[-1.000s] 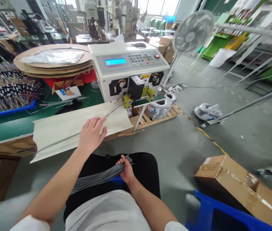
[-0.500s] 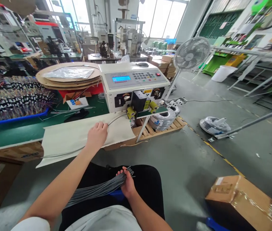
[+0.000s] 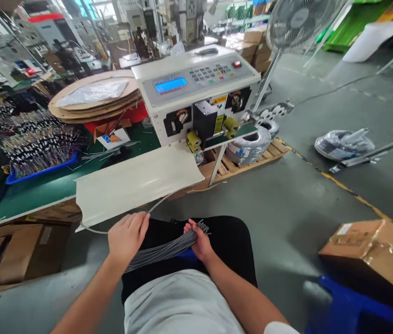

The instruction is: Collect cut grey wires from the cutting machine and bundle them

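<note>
My left hand (image 3: 127, 235) is closed around a single grey cable (image 3: 159, 202), just off the near edge of the cream sheet (image 3: 137, 178). One end of that cable sticks out toward the machine; the other trails left past the sheet's corner. On my lap, my right hand (image 3: 199, 240) grips a bundle of grey cables (image 3: 168, 248) close to their cut ends. The bundle runs left and passes behind my left hand and forearm. Beyond the sheet stands a wire cutting machine (image 3: 196, 88) with a lit blue display and yellow rollers.
A blue tray (image 3: 43, 169) of bundled wires sits on the green bench at left. Round boards (image 3: 95, 99) are stacked beside the machine. Wire coils (image 3: 250, 144) rest on a pallet. A fan (image 3: 300, 23) stands behind, and a cardboard box (image 3: 373, 255) is at right.
My left hand has drawn the single cable off the sheet toward my lap, and its end is now clear of the machine's rollers. My right hand still holds the bundle. The view has tilted down.
</note>
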`<action>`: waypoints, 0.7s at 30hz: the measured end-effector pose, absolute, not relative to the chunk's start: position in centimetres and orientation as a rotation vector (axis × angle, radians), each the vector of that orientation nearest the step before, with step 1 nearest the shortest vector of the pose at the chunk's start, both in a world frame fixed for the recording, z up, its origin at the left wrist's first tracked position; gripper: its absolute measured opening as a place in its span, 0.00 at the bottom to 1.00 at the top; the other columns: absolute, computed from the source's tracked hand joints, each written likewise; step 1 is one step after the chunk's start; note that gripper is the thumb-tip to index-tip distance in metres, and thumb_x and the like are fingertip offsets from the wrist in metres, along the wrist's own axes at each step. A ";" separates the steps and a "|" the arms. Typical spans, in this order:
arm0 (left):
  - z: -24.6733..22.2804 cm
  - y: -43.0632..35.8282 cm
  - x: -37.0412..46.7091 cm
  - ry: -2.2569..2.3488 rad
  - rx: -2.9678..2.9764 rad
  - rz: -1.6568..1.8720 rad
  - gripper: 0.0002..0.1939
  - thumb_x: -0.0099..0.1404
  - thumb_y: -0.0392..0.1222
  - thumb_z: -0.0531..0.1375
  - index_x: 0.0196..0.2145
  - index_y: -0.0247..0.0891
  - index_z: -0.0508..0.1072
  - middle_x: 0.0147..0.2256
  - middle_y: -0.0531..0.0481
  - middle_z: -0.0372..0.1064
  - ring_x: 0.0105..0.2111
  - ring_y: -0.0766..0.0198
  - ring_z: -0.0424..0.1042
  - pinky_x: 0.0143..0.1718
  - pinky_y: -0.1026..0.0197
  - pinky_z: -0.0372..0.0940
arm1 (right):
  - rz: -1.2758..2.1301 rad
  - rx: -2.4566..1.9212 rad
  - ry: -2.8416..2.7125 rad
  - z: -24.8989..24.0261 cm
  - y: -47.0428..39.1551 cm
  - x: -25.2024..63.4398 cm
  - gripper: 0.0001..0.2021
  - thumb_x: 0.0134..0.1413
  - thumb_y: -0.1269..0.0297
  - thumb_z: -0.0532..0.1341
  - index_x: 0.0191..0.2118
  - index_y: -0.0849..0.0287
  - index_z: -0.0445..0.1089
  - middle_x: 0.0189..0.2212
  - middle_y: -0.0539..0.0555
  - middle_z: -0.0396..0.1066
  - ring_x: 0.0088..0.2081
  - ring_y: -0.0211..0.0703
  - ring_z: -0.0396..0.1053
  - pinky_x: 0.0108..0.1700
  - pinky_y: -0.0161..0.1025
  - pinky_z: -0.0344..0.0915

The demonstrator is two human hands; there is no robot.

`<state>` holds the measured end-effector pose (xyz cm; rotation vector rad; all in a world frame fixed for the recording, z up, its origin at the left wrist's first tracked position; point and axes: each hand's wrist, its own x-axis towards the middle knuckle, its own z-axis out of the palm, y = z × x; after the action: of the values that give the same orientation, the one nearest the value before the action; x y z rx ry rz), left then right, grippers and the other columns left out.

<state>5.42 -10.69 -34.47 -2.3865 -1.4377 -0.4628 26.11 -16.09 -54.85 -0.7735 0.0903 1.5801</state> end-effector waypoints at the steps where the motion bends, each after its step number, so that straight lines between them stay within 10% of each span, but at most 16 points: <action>1: -35.5 -12.2 5.1 -1.423 -2.439 -0.434 0.11 0.71 0.45 0.52 0.38 0.42 0.73 0.31 0.51 0.76 0.32 0.62 0.74 0.34 0.60 0.60 | 1.586 -0.770 0.093 -54.9 -16.0 26.1 0.18 0.43 0.58 0.72 0.43 0.55 0.75 0.39 0.55 0.78 0.43 0.46 0.75 0.51 0.46 0.69; 9: -45.2 -19.4 3.6 -1.642 -2.744 0.041 0.16 0.73 0.47 0.48 0.37 0.41 0.73 0.28 0.49 0.75 0.28 0.62 0.73 0.27 0.62 0.58 | 1.616 -0.723 0.077 -55.0 -15.8 25.9 0.17 0.45 0.60 0.69 0.44 0.56 0.74 0.46 0.56 0.78 0.51 0.48 0.73 0.55 0.47 0.68; 21: -46.9 -18.8 4.3 -1.600 -2.825 0.019 0.14 0.72 0.43 0.49 0.38 0.39 0.74 0.37 0.43 0.72 0.41 0.55 0.69 0.47 0.55 0.63 | 1.585 -0.731 0.042 -55.3 -16.2 25.5 0.16 0.46 0.62 0.69 0.43 0.58 0.75 0.35 0.53 0.80 0.40 0.45 0.76 0.52 0.46 0.70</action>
<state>4.28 -18.76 -46.88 -2.8247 -1.6002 0.0195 25.53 -16.19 -55.34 -0.7311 0.0420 1.5854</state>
